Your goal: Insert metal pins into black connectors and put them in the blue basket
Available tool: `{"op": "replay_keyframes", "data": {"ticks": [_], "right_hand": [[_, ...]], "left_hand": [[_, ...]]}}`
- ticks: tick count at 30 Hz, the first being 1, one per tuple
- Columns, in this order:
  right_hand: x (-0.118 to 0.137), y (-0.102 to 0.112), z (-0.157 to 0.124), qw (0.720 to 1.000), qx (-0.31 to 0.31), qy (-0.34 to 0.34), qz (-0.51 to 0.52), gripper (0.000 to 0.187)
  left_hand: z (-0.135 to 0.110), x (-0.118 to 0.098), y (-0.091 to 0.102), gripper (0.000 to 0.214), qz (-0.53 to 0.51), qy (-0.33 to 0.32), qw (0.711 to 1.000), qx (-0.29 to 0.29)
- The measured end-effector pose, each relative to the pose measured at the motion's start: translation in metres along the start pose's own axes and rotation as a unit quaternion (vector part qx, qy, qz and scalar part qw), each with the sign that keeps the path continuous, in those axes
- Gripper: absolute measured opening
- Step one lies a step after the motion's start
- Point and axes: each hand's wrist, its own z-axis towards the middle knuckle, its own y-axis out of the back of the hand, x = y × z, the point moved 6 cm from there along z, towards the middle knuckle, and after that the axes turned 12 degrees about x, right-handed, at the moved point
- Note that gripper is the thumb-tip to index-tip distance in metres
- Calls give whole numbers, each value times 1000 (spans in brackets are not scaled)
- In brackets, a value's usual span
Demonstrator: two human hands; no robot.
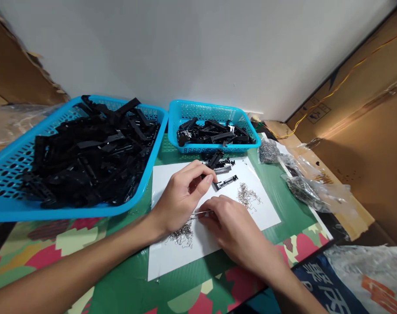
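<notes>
My left hand (185, 192) is over the white sheet (267, 213), with thumb and index finger closed at the near end of a narrow black plastic part (229, 181). My right hand (229, 220) pinches a thin metal tool like tweezers (201, 212), its tip pointing left under my left hand. Beneath my left palm lies a pile of small bent wire springs (183, 235), partly hidden by the hand. A second pile of springs (247, 195) is to the right of the black part. More black parts (218, 163) are heaped at the sheet's far edge.
A large blue basket (142, 198) full of black parts stands at the left. Behind the sheet is a smaller blue basket (214, 148) with similar parts. Clear bags of small metal pieces (303, 189) lie at the right, beside cardboard (375, 144). A white wall (185, 48) rises behind.
</notes>
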Motion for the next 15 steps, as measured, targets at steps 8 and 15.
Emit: {"op": "replay_keyframes", "data": {"ticks": [8,15], "right_hand": [[-2,2,-12,999,-8,32,16,13],[-24,32,-19,964,-144,19,224,9]], "left_hand": [[0,2,-1,23,-10,9,1000,1],[-2,-4,-5,22,-22,-8,999,38]]}}
